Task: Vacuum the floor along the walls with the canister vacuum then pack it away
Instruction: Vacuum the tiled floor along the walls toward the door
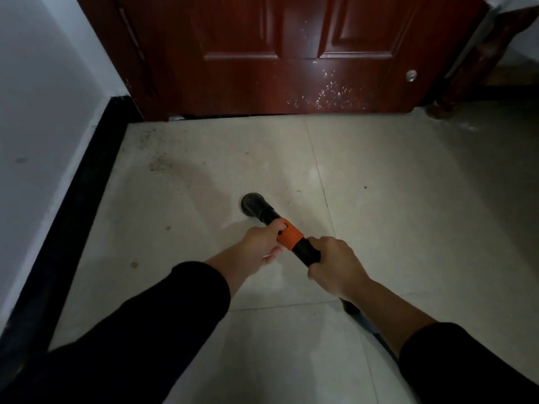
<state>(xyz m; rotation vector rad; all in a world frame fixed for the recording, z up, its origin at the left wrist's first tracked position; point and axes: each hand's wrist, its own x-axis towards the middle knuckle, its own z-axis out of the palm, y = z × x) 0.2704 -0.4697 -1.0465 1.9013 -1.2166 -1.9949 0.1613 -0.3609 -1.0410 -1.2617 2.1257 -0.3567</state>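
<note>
A black vacuum wand (267, 212) points down and away from me, its round nozzle (252, 203) on the pale tiled floor (393, 199). An orange collar (290, 238) rings the wand. My left hand (261, 243) pinches the wand at the collar's left side. My right hand (335, 265) grips the black tube just behind the collar. Behind my right wrist the hose (354, 312) runs back, mostly hidden by my arm. The canister is out of view.
A dark red door (291, 53) stands ahead, scuffed near its base. A white wall (35, 112) with a black skirting board (78, 205) runs along the left. Dirt specks (159, 164) lie near the left corner. A wooden post (466, 68) stands at the right.
</note>
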